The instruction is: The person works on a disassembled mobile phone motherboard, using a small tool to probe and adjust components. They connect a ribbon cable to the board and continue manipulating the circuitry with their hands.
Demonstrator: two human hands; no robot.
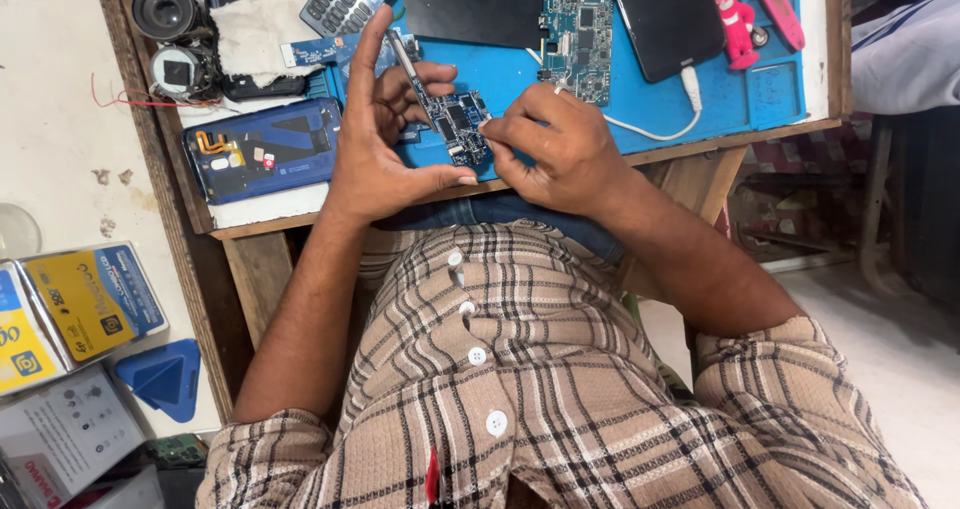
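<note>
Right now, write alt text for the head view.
Two hands hold a small circuit board over a blue mat: the left hand cradles it, the right hand pinches its edge. A second board, a dark phone and an opened blue phone lie around.

1. Circuit board [461, 126], held between the hands: dark blue with black chips and silver contacts.
2. Second circuit board [577, 47]: teal-green, dotted with black and silver parts.
3. Work mat [640, 109]: bright blue.
4. Opened phone shell [262, 151]: deep blue, with an orange ribbon strip.
5. Cable [660, 129]: white.
6. Phone [668, 19]: glossy black.
7. Toothbrush [730, 14]: pink and white, possibly figure-shaped.
8. Shirt [520, 369]: beige plaid crossed by black and white lines, white buttons.
9. Box [95, 299]: yellow and blue.
10. Triangular pick [160, 377]: blue.
</note>
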